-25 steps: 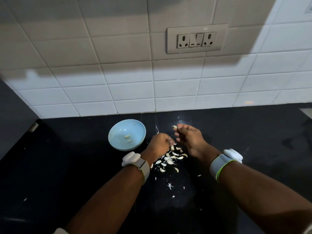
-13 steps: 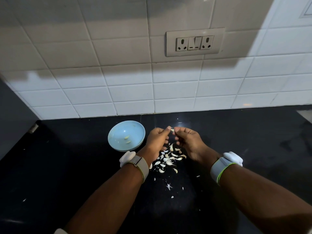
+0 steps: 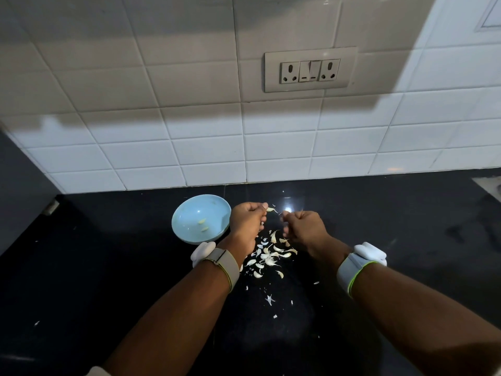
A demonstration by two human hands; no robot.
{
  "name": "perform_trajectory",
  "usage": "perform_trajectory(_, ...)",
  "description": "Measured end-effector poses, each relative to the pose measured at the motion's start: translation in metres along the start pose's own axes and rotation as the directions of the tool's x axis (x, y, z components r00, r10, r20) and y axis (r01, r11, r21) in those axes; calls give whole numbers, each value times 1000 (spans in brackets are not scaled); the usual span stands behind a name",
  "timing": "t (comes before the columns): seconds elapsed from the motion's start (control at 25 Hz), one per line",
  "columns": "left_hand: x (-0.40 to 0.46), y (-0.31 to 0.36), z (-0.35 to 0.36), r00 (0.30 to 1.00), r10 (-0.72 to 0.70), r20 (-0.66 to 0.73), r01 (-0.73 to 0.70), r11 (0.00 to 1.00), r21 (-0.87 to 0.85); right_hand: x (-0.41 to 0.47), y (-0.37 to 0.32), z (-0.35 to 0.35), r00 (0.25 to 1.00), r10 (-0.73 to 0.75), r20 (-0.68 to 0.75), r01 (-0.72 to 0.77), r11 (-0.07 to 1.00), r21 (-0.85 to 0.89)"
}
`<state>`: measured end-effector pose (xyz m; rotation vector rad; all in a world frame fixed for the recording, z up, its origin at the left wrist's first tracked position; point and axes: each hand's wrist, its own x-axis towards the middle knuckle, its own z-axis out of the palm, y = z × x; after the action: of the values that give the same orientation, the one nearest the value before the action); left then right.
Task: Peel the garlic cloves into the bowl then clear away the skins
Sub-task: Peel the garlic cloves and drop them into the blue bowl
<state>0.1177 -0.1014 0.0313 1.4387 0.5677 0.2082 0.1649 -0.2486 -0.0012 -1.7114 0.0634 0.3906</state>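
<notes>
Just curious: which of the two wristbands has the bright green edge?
The one on the right wrist; the left wristband is plain beige.

You have one view only, a wide-angle camera on your head, looking forward and down over your own forearms at the glossy black stone counter (image 3: 108, 267). It faces the white tiled wall (image 3: 189, 147), whose grey socket plate (image 3: 310, 69) sits high in the frame. The counter's working area lies near, in the lower middle. Tile lines bow toward the edges. No second view shares the scene.
</notes>
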Motion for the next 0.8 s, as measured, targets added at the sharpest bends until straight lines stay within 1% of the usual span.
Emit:
perform_trajectory(0.04, 1, -1, -1, 1000, 15, -2, -15, 1000, 14, 2, 2, -2, 998, -58, -34, 53, 987, -149)
perform_trajectory(0.12, 2, -4, -1, 999, 31, -9, -31, 999, 45, 1, -1, -5, 981, -191, -43, 159, 902, -401)
perform_trajectory(0.16, 4, -6, -1, 999, 34, -10, -34, 998, 59, 0, -4, -5, 964, -264, -5, 229, 846, -482)
perform_trajectory(0.2, 4, -7, 0, 999, 34, -8, -33, 997, 70, -3, -7, -3, 943, -331, 48, 307, 800, -516)
perform_trajectory(0.28, 4, -8, 2, 1000, 24, 7, -24, 997, 75, -8, -14, 1, 891, -432, 141, 435, 720, -540)
perform_trajectory(0.36, 3, -8, 4, 1000, -5, 27, 4, 999, 44, -13, -20, 5, 862, -480, 165, 480, 667, -569)
perform_trajectory(0.44, 2, -7, 4, 998, -53, 42, 54, 998, -16, -15, -21, 6, 859, -496, 127, 479, 691, -541)
perform_trajectory(0.52, 3, -6, 2, 995, -92, 49, 94, 995, -40, -14, -20, 5, 854, -510, 106, 488, 712, -504)
perform_trajectory(0.6, 4, -7, 0, 993, -108, 53, 111, 993, -39, -13, -20, 5, 857, -504, 105, 487, 728, -483)
perform_trajectory(0.8, 3, -4, 2, 988, -134, 69, 141, 985, -102, -11, -19, 3, 860, -504, 79, 482, 752, -450)
